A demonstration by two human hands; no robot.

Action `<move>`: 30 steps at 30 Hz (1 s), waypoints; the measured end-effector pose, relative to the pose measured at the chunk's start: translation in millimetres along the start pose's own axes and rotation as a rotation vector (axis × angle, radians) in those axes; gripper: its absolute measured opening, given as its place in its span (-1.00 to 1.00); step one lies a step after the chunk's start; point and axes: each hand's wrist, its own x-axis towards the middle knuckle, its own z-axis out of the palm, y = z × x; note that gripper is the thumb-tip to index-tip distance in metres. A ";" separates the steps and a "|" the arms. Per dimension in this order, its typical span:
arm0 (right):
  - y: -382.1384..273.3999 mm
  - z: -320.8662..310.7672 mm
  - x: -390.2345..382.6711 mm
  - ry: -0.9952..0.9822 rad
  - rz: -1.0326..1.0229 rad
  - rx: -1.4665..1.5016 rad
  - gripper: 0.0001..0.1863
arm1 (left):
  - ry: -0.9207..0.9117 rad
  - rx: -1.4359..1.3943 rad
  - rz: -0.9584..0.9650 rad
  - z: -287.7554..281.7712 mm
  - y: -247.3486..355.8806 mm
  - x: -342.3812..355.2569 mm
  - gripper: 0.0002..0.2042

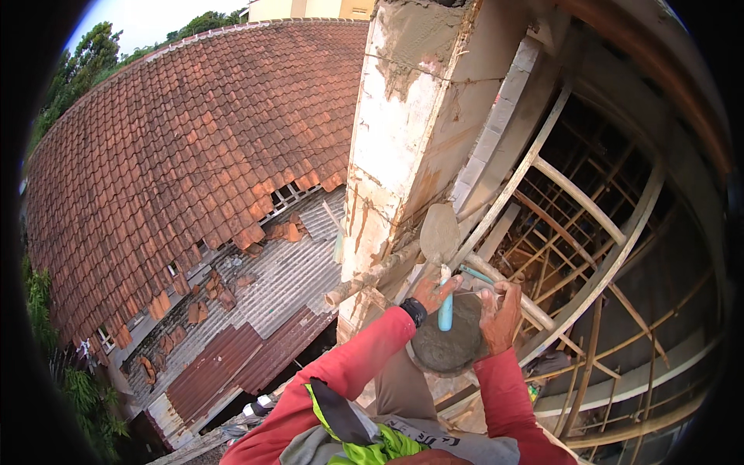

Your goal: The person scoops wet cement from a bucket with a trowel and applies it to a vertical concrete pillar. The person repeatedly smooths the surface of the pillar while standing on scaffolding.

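Note:
A trowel point(439, 235) with a light-blue handle and a mortar-smeared blade points away from me. My left hand point(431, 293), with a dark band at the wrist, is closed at its handle. Below the handle is a round bucket point(425, 363) of wet grey mortar point(448, 337). My right hand point(500, 316) is curled at the bucket's right rim, thumb toward the mortar; part of that grip is hidden. Just beyond the hands, a teal bar-like piece point(476, 273) lies beside the poles.
A tall, partly mortared column point(395, 147) rises ahead. Bamboo poles point(372, 279) cross at its base. To the right, a curved pale frame point(577, 198) stands over a deep drop with bamboo scaffolding point(585, 279). Left and below lie a tiled roof point(194, 132) and corrugated sheets point(271, 232).

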 end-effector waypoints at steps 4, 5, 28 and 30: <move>-11.6 13.5 -35.8 -0.580 0.186 -0.120 -0.42 | -0.038 0.078 0.047 -1.7 -3.1 2.9 -0.67; -1.2 25.9 -42.9 -0.658 0.225 -0.146 -0.42 | -0.057 -0.012 0.134 -2.7 -24.5 1.4 -0.66; -22.9 -173.9 -33.0 -1.075 0.205 -0.761 -0.64 | 0.143 0.872 -0.519 -28.3 -39.1 -31.4 -0.18; -11.4 -160.7 -35.1 -1.156 0.214 -0.784 -0.63 | 0.154 0.854 -0.438 -35.3 -62.2 -29.9 -0.23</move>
